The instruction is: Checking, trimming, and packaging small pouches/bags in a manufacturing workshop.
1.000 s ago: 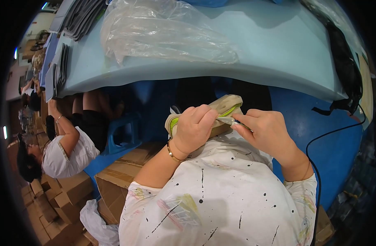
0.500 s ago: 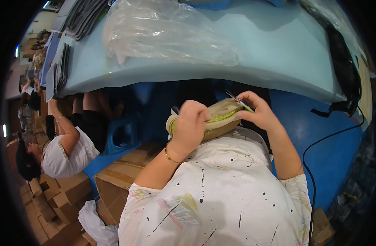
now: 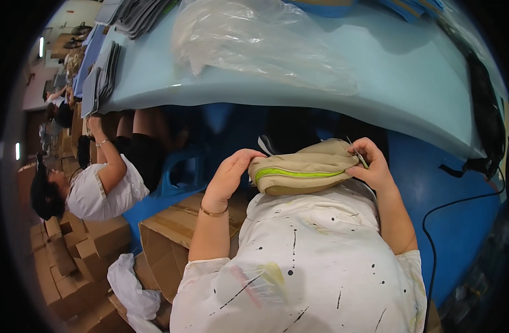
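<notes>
A beige fabric pouch (image 3: 301, 166) with a bright green zipper along its front lies across my lap, against my white spattered shirt. My left hand (image 3: 228, 176) pinches the pouch's left end between thumb and fingers. At the other end, my right hand (image 3: 372, 165) grips the pouch's corner. Between its fingers sit small thread snips (image 3: 359, 156), a thin metal tool with a bit of green, partly hidden. A dark strap loop with a pale edge (image 3: 265, 145) shows just behind the pouch's left end.
Ahead stands a pale blue table (image 3: 387, 83) bearing a clear plastic bag (image 3: 254, 47) and stacked grey pieces (image 3: 99, 83). Cardboard boxes (image 3: 174, 230) lie at my left. Beyond them sits a co-worker (image 3: 107, 186). A black cable (image 3: 429, 238) hangs at right.
My left hand has moved from over the zipper to the pouch's left end. The pouch now lies more level, its green zipper line in fuller view. The whole view has shifted slightly.
</notes>
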`<state>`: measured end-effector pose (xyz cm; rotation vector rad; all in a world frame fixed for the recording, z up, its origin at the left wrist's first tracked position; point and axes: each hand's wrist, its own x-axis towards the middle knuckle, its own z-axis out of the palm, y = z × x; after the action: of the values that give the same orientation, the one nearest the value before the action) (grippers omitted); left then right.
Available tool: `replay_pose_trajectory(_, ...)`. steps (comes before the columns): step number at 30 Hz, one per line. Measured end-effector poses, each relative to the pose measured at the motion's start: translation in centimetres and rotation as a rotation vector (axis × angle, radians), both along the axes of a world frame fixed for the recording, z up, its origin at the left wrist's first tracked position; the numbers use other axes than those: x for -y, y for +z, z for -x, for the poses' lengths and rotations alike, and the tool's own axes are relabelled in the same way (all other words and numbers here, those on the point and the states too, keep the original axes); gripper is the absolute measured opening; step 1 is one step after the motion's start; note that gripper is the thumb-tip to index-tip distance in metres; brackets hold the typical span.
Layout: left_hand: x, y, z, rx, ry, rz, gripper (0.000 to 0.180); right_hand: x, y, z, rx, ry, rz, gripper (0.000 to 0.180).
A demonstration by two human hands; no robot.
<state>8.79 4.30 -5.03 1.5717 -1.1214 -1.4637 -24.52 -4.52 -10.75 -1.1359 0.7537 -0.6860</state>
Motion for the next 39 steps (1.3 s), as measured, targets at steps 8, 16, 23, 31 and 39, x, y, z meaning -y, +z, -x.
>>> replay_pose_trajectory(8,0.5,0.9,1.4,0.006,-0.136,0.200,0.023,-0.4,-0.7,0.7,-0.018,-0.067,-0.017,0.046)
replay_pose_trajectory(16,0.6,0.5,2.5,0.199,-0.174,0.350,0.014,-0.5,-0.2,0.3,-0.040,-0.121,-0.009,0.043)
replay_pose_trajectory(23,-0.1,-1.2,3.5,-0.429,0.168,-0.018,0.012,-0.3,-0.8,-0.2,0.007,-0.217,-0.065,0.038)
replay_pose_trajectory(31,0.4,-1.5,3.3,-0.589,0.151,-0.038,0.021,-0.1,-1.9,-0.4,-0.004,-0.286,-0.046,0.040)
replay_pose_trajectory(39,-0.2,-4.2,1.4,-0.564,0.209,0.048,0.041,-0.3,-3.0,-0.3,-0.002,-0.329,-0.030,0.039)
